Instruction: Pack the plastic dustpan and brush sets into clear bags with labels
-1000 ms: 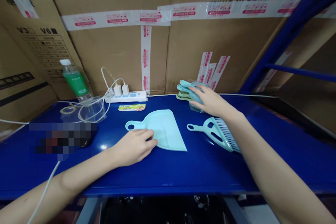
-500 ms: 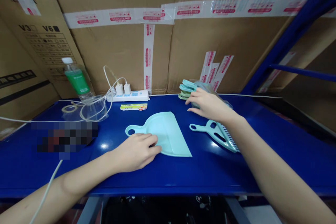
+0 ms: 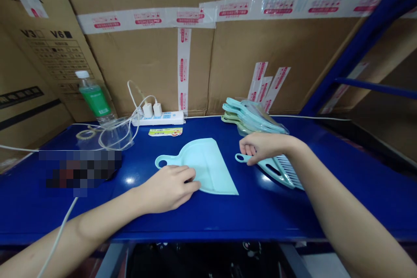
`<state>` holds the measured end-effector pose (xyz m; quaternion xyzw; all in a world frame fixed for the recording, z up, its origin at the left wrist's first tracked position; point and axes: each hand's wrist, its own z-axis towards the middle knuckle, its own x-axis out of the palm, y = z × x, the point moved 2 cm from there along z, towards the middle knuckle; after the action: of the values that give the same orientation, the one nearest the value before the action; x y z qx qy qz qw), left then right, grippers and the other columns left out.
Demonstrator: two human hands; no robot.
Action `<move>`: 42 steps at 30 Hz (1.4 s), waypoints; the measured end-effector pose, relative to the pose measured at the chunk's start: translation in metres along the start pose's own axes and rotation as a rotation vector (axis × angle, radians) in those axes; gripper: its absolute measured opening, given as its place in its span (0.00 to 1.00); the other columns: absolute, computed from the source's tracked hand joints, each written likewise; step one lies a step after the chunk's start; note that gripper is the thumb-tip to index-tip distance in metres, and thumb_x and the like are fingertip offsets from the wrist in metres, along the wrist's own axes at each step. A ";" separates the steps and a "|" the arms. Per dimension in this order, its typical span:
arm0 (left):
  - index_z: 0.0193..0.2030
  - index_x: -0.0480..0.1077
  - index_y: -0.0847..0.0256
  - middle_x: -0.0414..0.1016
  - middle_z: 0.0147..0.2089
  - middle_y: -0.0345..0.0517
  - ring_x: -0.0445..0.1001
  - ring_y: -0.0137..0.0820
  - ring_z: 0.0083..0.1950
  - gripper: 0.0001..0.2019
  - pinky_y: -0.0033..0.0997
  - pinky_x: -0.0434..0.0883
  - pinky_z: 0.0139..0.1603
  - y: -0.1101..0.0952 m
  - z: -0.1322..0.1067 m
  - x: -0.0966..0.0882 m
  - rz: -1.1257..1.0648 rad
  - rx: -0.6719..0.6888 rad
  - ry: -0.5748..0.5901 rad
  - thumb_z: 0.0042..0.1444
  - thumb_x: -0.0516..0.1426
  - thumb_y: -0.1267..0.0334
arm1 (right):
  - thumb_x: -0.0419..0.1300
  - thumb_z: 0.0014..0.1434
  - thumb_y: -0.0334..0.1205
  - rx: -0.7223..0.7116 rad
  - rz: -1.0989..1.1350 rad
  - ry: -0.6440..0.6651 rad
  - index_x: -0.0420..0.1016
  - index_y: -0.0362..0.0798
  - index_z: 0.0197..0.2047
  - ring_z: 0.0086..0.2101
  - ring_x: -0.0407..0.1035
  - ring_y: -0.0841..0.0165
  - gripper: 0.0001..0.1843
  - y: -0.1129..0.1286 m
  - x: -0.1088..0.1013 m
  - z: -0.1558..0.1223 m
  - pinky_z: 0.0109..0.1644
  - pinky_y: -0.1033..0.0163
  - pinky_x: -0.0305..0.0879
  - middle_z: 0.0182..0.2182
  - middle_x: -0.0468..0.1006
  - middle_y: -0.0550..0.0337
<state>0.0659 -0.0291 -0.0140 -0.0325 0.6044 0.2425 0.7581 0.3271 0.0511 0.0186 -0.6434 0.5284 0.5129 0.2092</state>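
A light blue dustpan (image 3: 208, 167) lies on the blue table, its ring handle pointing left. My left hand (image 3: 172, 186) rests over its near left edge with curled fingers, gripping the pan there. To the right lies a matching hand brush (image 3: 276, 171) with pale bristles, its ring-ended handle also toward the left. My right hand (image 3: 262, 147) has its fingers closed around the brush handle; part of the handle is hidden beneath it. Behind that hand sits a stack of blue and green dustpan-and-brush pieces (image 3: 250, 117) in clear plastic wrapping.
At the back stand a white power strip (image 3: 163, 118) with chargers and a tilted bottle (image 3: 95, 99) with a green label. A yellow card (image 3: 165, 132) lies before the strip. White cables (image 3: 138, 128) cross the left side, near a pixelated dark item (image 3: 87, 171). Cardboard (image 3: 140, 65) walls the back.
My right hand has come down and nearer from the wrapped stack to the brush handle and closed on it. My left hand and the dustpan have stayed in place.
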 end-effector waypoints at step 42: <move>0.28 0.61 0.59 0.63 0.22 0.34 0.66 0.28 0.23 0.16 0.26 0.60 0.27 0.039 -0.004 0.000 -0.647 -0.734 0.154 0.64 0.42 0.58 | 0.62 0.59 0.39 -0.695 0.131 -0.509 0.75 0.45 0.49 0.42 0.67 0.63 0.15 0.102 0.049 0.019 0.47 0.57 0.66 0.40 0.74 0.52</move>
<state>0.0463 0.0039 -0.0052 -0.5011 0.4923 0.1887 0.6862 0.2233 0.0071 -0.0036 -0.4937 0.2956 0.8148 0.0706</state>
